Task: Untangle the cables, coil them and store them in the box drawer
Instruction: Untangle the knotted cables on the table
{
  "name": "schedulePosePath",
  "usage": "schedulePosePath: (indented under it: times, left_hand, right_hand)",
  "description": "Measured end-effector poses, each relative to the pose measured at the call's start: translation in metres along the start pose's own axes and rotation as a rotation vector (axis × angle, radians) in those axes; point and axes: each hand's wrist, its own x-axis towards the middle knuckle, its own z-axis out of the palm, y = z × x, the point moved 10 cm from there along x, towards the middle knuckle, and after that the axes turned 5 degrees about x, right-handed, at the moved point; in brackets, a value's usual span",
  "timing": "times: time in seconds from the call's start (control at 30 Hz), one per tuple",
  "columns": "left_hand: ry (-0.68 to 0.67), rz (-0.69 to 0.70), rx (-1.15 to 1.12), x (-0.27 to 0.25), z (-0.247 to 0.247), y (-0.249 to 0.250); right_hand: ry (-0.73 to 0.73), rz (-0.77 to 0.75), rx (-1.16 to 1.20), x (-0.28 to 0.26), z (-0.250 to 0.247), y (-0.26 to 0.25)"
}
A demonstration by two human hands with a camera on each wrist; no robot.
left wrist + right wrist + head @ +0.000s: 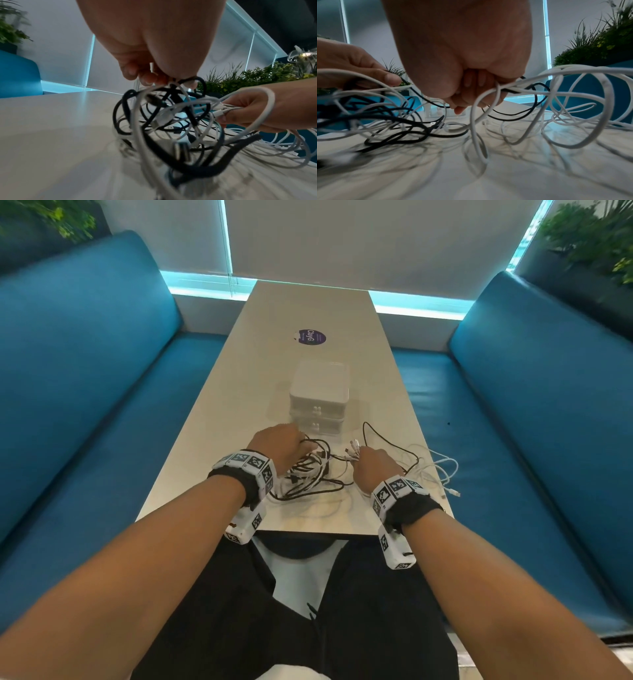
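A tangle of black and white cables [313,474] lies on the near end of the white table [239,392]. My left hand [282,445] pinches strands at the top of the tangle [164,115], lifting them a little. My right hand [371,465] grips a bunch of white cable ends [354,448], and its fingers [471,86] curl round white and black strands. Loose white loops [442,470] trail to the right. The clear two-drawer box [319,398] stands just beyond the hands, both drawers pushed in.
Blue bench seats [102,405] flank the table on both sides. A purple round sticker [311,337] sits on the table beyond the box. Plants [592,241] stand at the back corners, and a window blind closes the far end.
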Motion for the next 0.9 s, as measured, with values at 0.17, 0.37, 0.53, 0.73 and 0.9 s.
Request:
schedulePosePath:
  times: [0.17, 0.37, 0.53, 0.73, 0.9]
  left_hand:
    - [-0.008, 0.024, 0.269, -0.005, 0.001, 0.008]
    - [0.021, 0.051, 0.218, -0.003, -0.003, 0.007]
    - [0.055, 0.085, 0.250, -0.006, -0.009, 0.008]
    - [0.084, 0.049, 0.286, -0.006, -0.014, -0.004]
    - [0.027, 0.047, 0.168, -0.009, -0.013, -0.008]
  right_hand:
    - [0.005, 0.008, -0.015, -0.004, -0.001, 0.003]
    - [0.030, 0.009, -0.007, -0.003, -0.009, 0.007]
    - [0.054, 0.022, -0.010, -0.003, -0.014, 0.007]
    - [0.039, 0.032, -0.012, -0.002, -0.012, 0.011]
    - [0.016, 0.043, -0.003, 0.001, -0.008, 0.018]
